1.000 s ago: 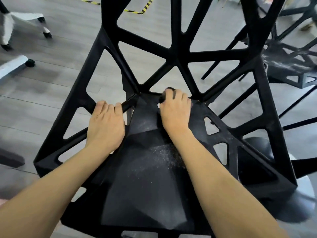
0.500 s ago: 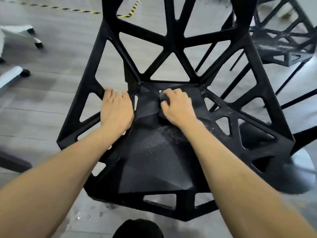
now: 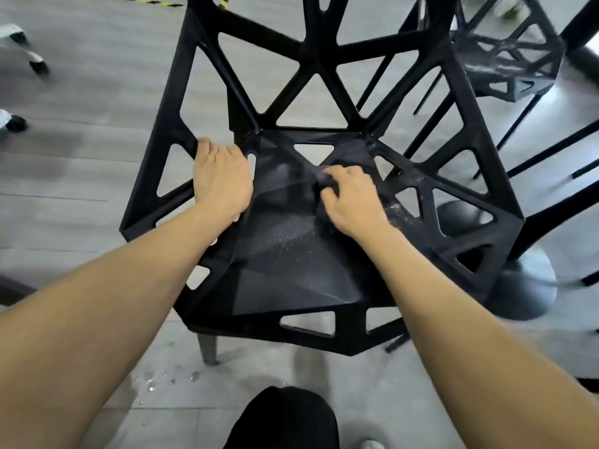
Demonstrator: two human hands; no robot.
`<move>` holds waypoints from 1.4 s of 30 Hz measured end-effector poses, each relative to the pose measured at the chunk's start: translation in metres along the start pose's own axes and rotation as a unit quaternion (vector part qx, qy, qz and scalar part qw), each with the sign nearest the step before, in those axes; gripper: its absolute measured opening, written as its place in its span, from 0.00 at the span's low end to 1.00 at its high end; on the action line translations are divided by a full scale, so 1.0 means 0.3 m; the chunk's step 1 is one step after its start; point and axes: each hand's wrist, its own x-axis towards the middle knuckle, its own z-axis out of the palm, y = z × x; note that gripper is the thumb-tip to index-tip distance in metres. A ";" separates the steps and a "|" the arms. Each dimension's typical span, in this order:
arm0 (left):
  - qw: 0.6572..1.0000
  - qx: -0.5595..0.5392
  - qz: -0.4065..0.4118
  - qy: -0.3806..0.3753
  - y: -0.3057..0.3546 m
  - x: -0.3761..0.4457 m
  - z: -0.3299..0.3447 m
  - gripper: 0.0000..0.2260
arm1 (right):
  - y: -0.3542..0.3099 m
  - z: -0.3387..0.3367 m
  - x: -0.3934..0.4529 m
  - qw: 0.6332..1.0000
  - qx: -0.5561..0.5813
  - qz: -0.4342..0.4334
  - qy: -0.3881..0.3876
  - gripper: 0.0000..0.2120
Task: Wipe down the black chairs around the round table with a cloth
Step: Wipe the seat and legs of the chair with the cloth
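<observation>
A black chair [image 3: 285, 280] with triangular cut-outs stands right in front of me, its angular seat dusted with pale specks. My right hand [image 3: 351, 197] presses a dark cloth [image 3: 325, 184] onto the middle of the seat, fingers curled over it; most of the cloth is hidden under the hand. My left hand [image 3: 222, 178] grips the strut at the seat's left edge. A second black chair [image 3: 512, 66] stands at the upper right.
The round black base of the table [image 3: 518, 286] sits on the floor at the right, beside the chair. White office-chair castors [image 3: 35, 63] are at the far left. Water drops [image 3: 168, 380] lie on the grey floor near the chair's front leg.
My right hand has pulled the cloth back from the rear of the seat toward its middle. The view has drawn back, showing the seat's front edge and the floor.
</observation>
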 end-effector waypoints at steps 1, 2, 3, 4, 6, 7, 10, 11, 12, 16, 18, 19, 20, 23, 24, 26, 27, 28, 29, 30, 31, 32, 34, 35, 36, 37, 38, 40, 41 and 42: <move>1.000 -0.001 0.001 -0.002 -0.003 0.001 0.003 0.14 | -0.082 0.032 -0.046 0.999 0.030 -0.037 -0.017 0.19; 1.000 0.001 0.001 -0.009 -0.006 0.003 0.006 0.13 | -0.159 0.060 -0.093 0.996 0.047 -0.068 -0.029 0.20; 1.000 -0.001 0.000 -0.017 -0.010 0.001 0.007 0.14 | -0.222 0.077 -0.131 0.994 0.055 -0.087 -0.034 0.19; 1.000 0.000 0.002 -0.014 -0.010 0.001 0.006 0.15 | -0.265 0.079 -0.156 0.994 0.056 -0.092 -0.036 0.19; 1.000 0.007 0.008 0.000 -0.009 0.000 0.005 0.17 | -0.262 0.054 -0.168 0.996 0.029 -0.084 -0.029 0.18; 1.000 0.007 0.011 -0.002 -0.010 0.001 0.002 0.16 | -0.217 0.029 -0.164 0.998 -0.004 -0.067 -0.017 0.18; 1.000 0.018 0.018 -0.009 -0.010 -0.006 0.001 0.14 | 0.027 -0.086 -0.143 0.994 -0.086 0.052 0.045 0.18; 1.000 0.018 0.015 -0.015 -0.010 -0.011 -0.005 0.15 | 0.099 -0.124 -0.143 0.990 -0.091 0.084 0.061 0.18; 0.999 0.013 0.018 -0.029 -0.011 -0.013 -0.016 0.15 | 0.148 -0.151 -0.146 0.989 -0.087 0.101 0.066 0.18; 0.995 -0.012 0.094 -0.015 -0.041 -0.038 -0.062 0.16 | 0.155 -0.151 -0.128 0.990 -0.077 0.099 0.068 0.18; 0.992 -0.030 0.115 0.045 -0.090 -0.121 -0.091 0.20 | 0.146 -0.147 -0.131 0.990 -0.074 0.100 0.062 0.18; 0.990 -0.045 0.104 0.088 -0.124 -0.181 -0.107 0.21 | 0.149 -0.150 -0.134 0.991 -0.073 0.100 0.058 0.18; 0.987 -0.064 0.071 0.132 -0.168 -0.246 -0.113 0.22 | 0.149 -0.154 -0.137 0.990 -0.073 0.103 0.057 0.18; 0.958 -0.208 -0.087 0.176 -0.297 -0.436 -0.103 0.25 | 0.113 -0.143 -0.136 0.989 -0.062 0.118 0.061 0.18; 0.929 -0.312 -0.135 0.148 -0.320 -0.466 -0.078 0.24 | 0.074 -0.128 -0.137 0.991 -0.049 0.115 0.054 0.18; 0.852 -0.492 -0.168 0.062 -0.316 -0.490 -0.048 0.19 | -0.053 -0.071 -0.153 0.997 -0.008 0.077 0.019 0.17; 0.814 -0.554 -0.167 0.053 -0.301 -0.491 -0.038 0.16 | -0.142 -0.032 -0.173 0.999 0.018 0.043 0.000 0.16; 0.783 -0.592 -0.181 0.063 -0.291 -0.486 -0.027 0.14 | -0.242 0.012 -0.200 0.999 0.046 0.009 -0.016 0.16; 0.757 -0.619 -0.198 0.065 -0.283 -0.481 -0.028 0.14 | -0.344 0.053 -0.230 0.997 0.070 -0.018 -0.023 0.16; 0.746 -0.627 -0.214 0.065 -0.281 -0.475 -0.018 0.14 | -0.439 0.086 -0.265 0.996 0.087 -0.030 -0.019 0.16; 0.744 -0.629 -0.217 0.068 -0.280 -0.474 -0.019 0.13 | -0.507 0.112 -0.296 0.995 0.096 -0.028 -0.007 0.16; 0.752 -0.620 -0.212 0.074 -0.281 -0.475 -0.020 0.12 | -0.550 0.125 -0.322 0.995 0.098 -0.019 0.010 0.17; 0.772 -0.593 -0.210 0.088 -0.275 -0.483 -0.019 0.13 | -0.549 0.118 -0.351 0.996 0.085 -0.024 0.020 0.18; 0.777 -0.584 -0.212 0.099 -0.268 -0.484 -0.017 0.13 | -0.519 0.103 -0.359 0.996 0.074 -0.038 0.016 0.17; 0.784 -0.570 -0.219 0.113 -0.264 -0.482 -0.008 0.14 | -0.478 0.083 -0.367 0.997 0.061 -0.045 0.013 0.17; 0.792 -0.552 -0.228 0.128 -0.259 -0.479 0.003 0.15 | -0.428 0.059 -0.370 0.998 0.045 -0.041 0.018 0.16; 0.798 -0.537 -0.237 0.137 -0.257 -0.473 0.019 0.16 | -0.365 0.032 -0.366 0.999 0.025 -0.023 0.031 0.16; 0.805 -0.517 -0.253 0.142 -0.256 -0.461 0.049 0.15 | -0.211 -0.039 -0.352 0.997 -0.021 0.049 0.062 0.15; 0.806 -0.516 -0.256 0.139 -0.251 -0.461 0.051 0.14 | -0.129 -0.077 -0.350 0.993 -0.035 0.085 0.078 0.14; 0.804 -0.516 -0.259 0.140 -0.242 -0.463 0.043 0.14 | -0.055 -0.115 -0.348 0.988 -0.043 0.111 0.094 0.15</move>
